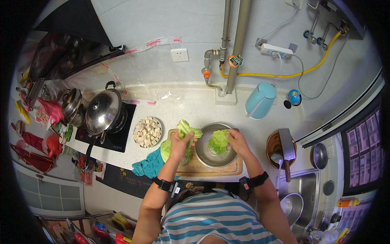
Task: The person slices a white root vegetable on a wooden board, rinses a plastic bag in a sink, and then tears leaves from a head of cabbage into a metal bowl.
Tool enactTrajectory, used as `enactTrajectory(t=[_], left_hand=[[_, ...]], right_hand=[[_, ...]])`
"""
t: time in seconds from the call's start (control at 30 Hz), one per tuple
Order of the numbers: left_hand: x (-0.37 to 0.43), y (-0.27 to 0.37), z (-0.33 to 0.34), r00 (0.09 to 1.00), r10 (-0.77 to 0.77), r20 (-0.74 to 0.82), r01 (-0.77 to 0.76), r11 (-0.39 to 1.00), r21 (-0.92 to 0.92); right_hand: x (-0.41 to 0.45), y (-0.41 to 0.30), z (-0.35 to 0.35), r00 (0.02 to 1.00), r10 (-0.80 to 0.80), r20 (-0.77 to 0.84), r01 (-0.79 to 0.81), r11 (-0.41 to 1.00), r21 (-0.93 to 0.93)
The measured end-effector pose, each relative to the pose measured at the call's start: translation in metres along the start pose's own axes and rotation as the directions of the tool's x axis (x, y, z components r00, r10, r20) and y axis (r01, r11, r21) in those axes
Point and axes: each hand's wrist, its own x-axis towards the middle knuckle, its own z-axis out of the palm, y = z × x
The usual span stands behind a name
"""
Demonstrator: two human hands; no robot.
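My left hand (180,145) grips a bunch of green lettuce leaves (184,127) above the left part of a wooden cutting board (234,170). More lettuce (165,150) lies beneath and beside that hand. Between the fingers of my right hand (238,142) is a torn lettuce leaf (219,142), over a round metal bowl (201,152) that rests on the board. The bowl's bottom shows around the leaf. A plate of white cubes that look like tofu (147,132) stands left of the board, and a crumpled teal cloth (149,164) lies at the board's left edge.
A lidded wok (103,111) sits on the black cooktop (129,122) at left. Behind the bowl to the right stands a light-blue kettle (260,100). A cleaver (287,145) lies across a brown basket (271,146) near the steel sink (310,189), which holds a metal pot (297,210).
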Motion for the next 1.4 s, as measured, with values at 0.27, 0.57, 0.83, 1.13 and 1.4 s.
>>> enactTrajectory(t=[0.27,0.57,0.83,1.13,1.4], left_hand=[[-0.001,-0.011,0.020,0.986,-0.144,0.085,0.142,0.989,0.027],[0.002,-0.040,0.035,0.986,-0.055,0.158,0.055,0.998,0.003],[0.005,-0.048,0.031,0.992,-0.089,0.087,0.098,0.989,-0.110],[0.013,-0.048,0.011,0.972,-0.203,0.115,0.212,0.975,-0.067],[0.001,-0.032,0.029,0.925,-0.208,0.317,0.195,0.978,0.074]], right_hand=[[-0.008,-0.015,0.006,0.967,0.123,0.223,-0.237,0.757,0.609],[-0.008,0.000,0.024,0.994,-0.112,-0.015,0.112,0.955,0.276],[0.007,0.026,0.011,0.949,-0.006,-0.316,0.063,0.983,0.173],[0.004,0.032,0.002,0.960,-0.207,-0.189,0.132,0.929,-0.344],[-0.007,-0.021,0.010,0.970,-0.234,-0.065,0.235,0.972,-0.004]])
